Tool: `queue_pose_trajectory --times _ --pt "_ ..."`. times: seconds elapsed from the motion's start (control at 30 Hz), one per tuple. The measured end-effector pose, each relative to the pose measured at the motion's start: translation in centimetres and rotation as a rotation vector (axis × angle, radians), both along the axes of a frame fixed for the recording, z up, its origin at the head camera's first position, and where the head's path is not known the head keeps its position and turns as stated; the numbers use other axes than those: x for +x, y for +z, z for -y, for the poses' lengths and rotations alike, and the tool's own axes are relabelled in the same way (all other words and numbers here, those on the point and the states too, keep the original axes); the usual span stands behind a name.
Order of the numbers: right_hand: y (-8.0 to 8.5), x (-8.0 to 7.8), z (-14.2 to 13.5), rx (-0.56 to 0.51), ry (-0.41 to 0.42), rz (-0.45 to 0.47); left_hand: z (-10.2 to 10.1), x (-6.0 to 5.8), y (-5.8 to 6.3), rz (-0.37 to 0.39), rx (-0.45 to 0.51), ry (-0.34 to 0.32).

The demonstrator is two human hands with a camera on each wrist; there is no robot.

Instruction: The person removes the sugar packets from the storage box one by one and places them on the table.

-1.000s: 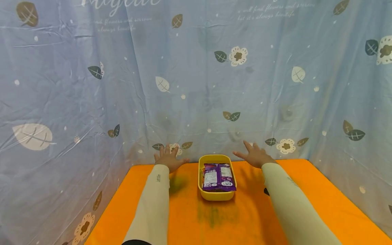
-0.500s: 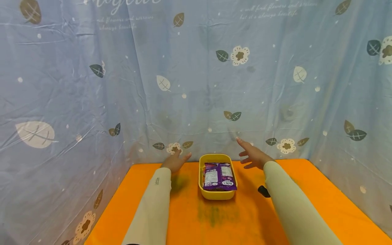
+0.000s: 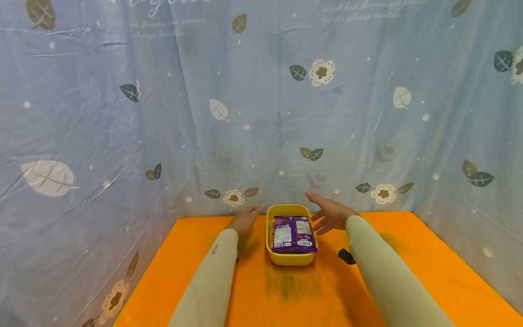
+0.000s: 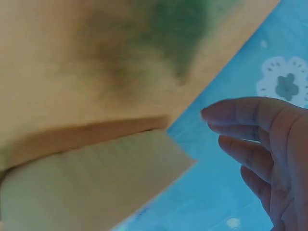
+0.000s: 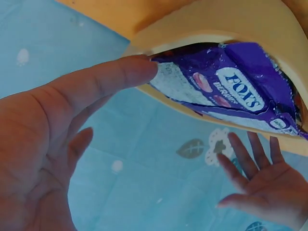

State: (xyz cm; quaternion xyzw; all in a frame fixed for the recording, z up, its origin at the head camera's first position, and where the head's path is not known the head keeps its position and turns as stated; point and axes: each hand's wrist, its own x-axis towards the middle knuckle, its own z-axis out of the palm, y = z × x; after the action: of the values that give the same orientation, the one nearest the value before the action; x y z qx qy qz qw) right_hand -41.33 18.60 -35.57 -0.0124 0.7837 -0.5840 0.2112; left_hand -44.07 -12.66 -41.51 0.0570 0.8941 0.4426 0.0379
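A yellow rectangular container (image 3: 291,259) stands near the back of the orange table. In it lies a purple FOX'S Berries candy packet (image 3: 288,234), its front edge over the rim. My left hand (image 3: 244,220) is spread beside the container's left side, with a gap between. On the other side my right hand (image 3: 333,215) reaches in with thumb raised and fingers extended toward the wall. In the right wrist view a finger of the right hand (image 5: 43,125) overlaps the rim. The left wrist view shows the left hand (image 4: 274,144) with loosely bent fingers, apart from the container wall (image 4: 96,178).
A blue curtain (image 3: 261,113) with leaves and flowers hangs behind and along both sides of the orange table (image 3: 286,304). Dark green smudges mark the tabletop in front of the container. A black object (image 3: 346,256) shows under the right wrist.
Both hands have moved inward toward the container, the left hand to the right and the right hand to the left. They have turned from palms down to palms facing inward. The container stays put.
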Motion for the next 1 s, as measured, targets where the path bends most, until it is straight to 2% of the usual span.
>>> queue_pose_trajectory --times 0.13,0.33,0.4,0.53,0.7,0.87,1.0 --pt "-0.5 0.0 0.6 -0.018 0.020 0.019 -0.6 -0.1 -1.6 0.027 0.051 -0.030" --pt "-1.1 0.1 0.9 -0.006 0.026 0.052 -2.4 0.7 -2.9 0.089 0.210 -0.102" --pt "-1.1 0.1 0.9 0.002 0.020 0.049 -2.9 0.9 -3.1 0.103 0.222 -0.137" --pt "-1.4 0.3 1.4 -0.001 0.015 0.050 -3.2 1.5 -3.6 0.178 0.313 -0.191" --pt "-2.2 0.2 2.5 -0.020 0.051 0.072 -2.8 2.5 -3.5 0.290 0.495 -0.210" --pt "-3.5 -0.2 3.4 -0.013 0.061 0.000 -2.7 2.6 -3.8 0.320 0.584 -0.227" --pt "-4.4 -0.4 4.3 -0.058 0.011 -0.072 -2.5 2.2 -4.3 0.339 0.601 -0.218"
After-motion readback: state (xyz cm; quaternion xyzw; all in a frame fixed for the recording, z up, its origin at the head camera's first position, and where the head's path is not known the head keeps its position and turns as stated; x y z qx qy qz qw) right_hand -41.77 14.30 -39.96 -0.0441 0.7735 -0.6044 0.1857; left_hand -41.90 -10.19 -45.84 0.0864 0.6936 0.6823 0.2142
